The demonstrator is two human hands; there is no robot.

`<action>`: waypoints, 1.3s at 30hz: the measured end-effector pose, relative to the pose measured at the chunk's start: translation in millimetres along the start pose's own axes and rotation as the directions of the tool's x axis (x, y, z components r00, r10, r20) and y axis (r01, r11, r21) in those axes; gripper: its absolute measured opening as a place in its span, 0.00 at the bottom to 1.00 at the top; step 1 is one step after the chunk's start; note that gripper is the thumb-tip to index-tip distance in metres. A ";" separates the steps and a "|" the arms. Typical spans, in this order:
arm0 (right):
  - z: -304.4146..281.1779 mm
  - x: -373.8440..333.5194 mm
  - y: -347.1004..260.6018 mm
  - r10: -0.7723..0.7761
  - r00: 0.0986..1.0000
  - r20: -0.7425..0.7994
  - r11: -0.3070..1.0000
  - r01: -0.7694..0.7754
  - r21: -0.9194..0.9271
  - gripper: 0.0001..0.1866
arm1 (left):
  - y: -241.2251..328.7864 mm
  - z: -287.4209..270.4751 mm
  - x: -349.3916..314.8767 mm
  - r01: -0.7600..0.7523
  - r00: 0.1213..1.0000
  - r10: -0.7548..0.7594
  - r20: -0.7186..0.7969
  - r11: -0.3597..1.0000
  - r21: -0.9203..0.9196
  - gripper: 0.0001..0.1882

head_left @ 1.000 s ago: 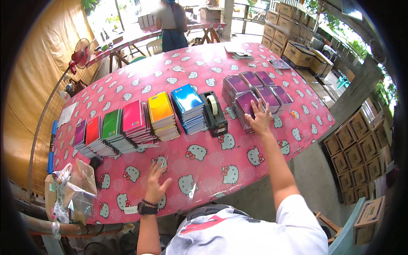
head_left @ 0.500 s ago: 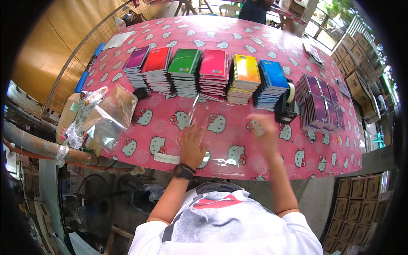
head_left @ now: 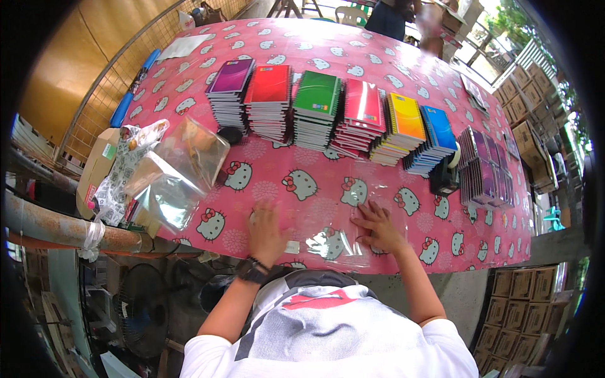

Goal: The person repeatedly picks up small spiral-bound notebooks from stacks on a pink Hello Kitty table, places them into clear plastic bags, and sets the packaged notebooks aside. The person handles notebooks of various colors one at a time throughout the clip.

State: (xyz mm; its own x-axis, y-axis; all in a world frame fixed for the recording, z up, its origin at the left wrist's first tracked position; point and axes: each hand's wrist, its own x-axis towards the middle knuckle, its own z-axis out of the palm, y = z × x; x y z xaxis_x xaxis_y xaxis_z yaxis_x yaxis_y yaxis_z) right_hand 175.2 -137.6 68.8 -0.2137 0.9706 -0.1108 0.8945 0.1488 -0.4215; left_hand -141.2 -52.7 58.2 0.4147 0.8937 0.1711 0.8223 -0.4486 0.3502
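My left hand [head_left: 268, 233], slightly blurred, rests at the near side of the table with its fingers stretched out. A small white paper piece [head_left: 292, 247] shows beside its palm; I cannot tell whether part of it lies under the hand. My right hand [head_left: 381, 228] lies flat, fingers spread, at the right edge of a clear plastic sheet or bag [head_left: 331, 242] between the hands. Beyond them stand stacks of spiral notebooks: purple [head_left: 230, 77], red [head_left: 269, 85], green [head_left: 317, 92], pink [head_left: 363, 102], yellow [head_left: 406, 118] and blue [head_left: 437, 128].
A black tape dispenser [head_left: 445, 181] stands beside the blue stack, left of grouped purple notebooks [head_left: 480, 169]. Clear plastic bags [head_left: 173, 189] lie at the left table edge, near a metal pipe [head_left: 120, 238]. Cardboard boxes [head_left: 520, 302] are stacked at lower right.
My right hand has come down flat onto the clear plastic. My left hand has drawn back toward the near edge, where the white paper strip was. The view has shifted.
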 end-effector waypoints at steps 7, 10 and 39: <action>-81.7 109.1 -84.6 -0.151 0.943 -0.298 0.977 0.188 0.098 0.20 | -21.0 24.8 34.7 -0.336 0.896 0.341 0.283 0.939 -0.069 0.34; -106.6 203.4 -146.7 -0.420 0.827 -0.373 0.897 0.440 -0.036 0.16 | -44.7 14.7 42.9 -0.351 0.892 0.370 0.261 0.929 -0.118 0.36; -98.3 305.0 -175.1 -0.424 0.641 -0.640 0.896 0.195 -0.398 0.14 | -116.1 -88.9 37.0 -0.194 0.848 -0.489 0.205 -0.646 -0.738 0.13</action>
State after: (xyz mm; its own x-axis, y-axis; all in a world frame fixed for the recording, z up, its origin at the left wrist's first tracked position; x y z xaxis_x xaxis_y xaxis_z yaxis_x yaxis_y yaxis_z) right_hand -8.1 151.0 197.3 -0.2649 0.6800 0.6836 0.9164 0.3981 -0.0409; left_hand -255.9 32.9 105.8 0.0297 0.9762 -0.2147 -0.8997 0.1196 0.4198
